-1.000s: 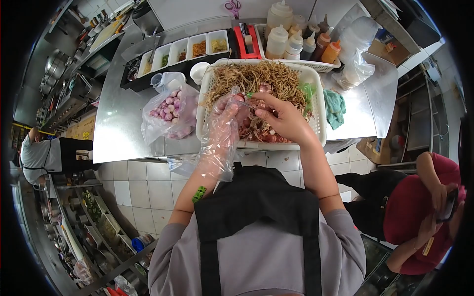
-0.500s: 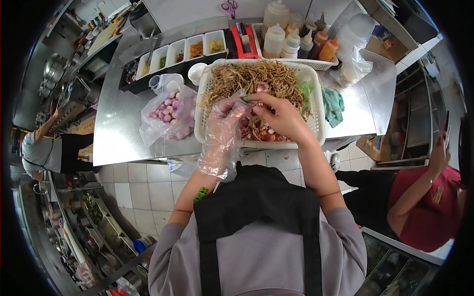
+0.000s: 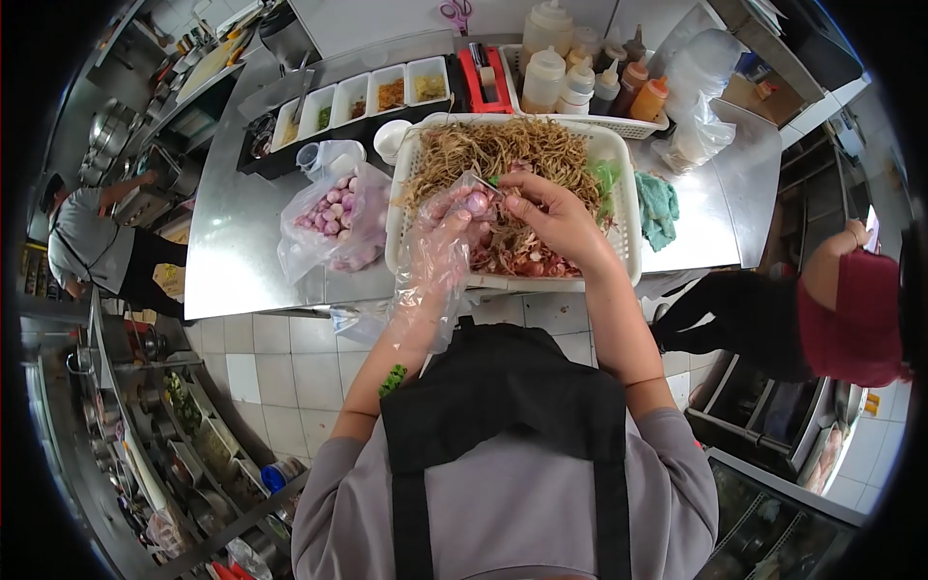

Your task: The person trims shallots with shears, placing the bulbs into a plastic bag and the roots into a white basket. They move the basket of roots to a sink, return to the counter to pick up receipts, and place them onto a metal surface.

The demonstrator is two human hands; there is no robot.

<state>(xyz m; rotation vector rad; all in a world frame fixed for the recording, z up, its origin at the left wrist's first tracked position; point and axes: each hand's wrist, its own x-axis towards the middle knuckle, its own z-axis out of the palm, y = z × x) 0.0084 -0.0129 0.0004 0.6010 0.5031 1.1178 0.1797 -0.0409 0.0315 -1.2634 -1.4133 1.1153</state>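
Note:
My left hand (image 3: 440,224), in a clear plastic glove, is closed round a purple shallot (image 3: 476,201). My right hand (image 3: 553,215) is bare and pinches a small knife (image 3: 486,184) with a thin metal blade and a bit of green at its handle. The blade lies against or just above the shallot. Both hands are over a white plastic basket (image 3: 631,242) holding dry brown root-like strands (image 3: 503,145) and reddish shallot skins (image 3: 527,253). To the left of my gloved hand, a plastic bag (image 3: 362,253) holds several peeled shallots (image 3: 329,211).
On the steel table (image 3: 227,261) are seasoning trays (image 3: 353,97), a red holder (image 3: 485,79), squeeze bottles (image 3: 544,79) and a green cloth (image 3: 658,213). One person (image 3: 97,227) stands at the far left, another in a red top (image 3: 851,309) at the right.
The shallot and the knife blade now show between my hands, which stay over the basket. The person in red has turned and shifted; the person at the left has raised an arm.

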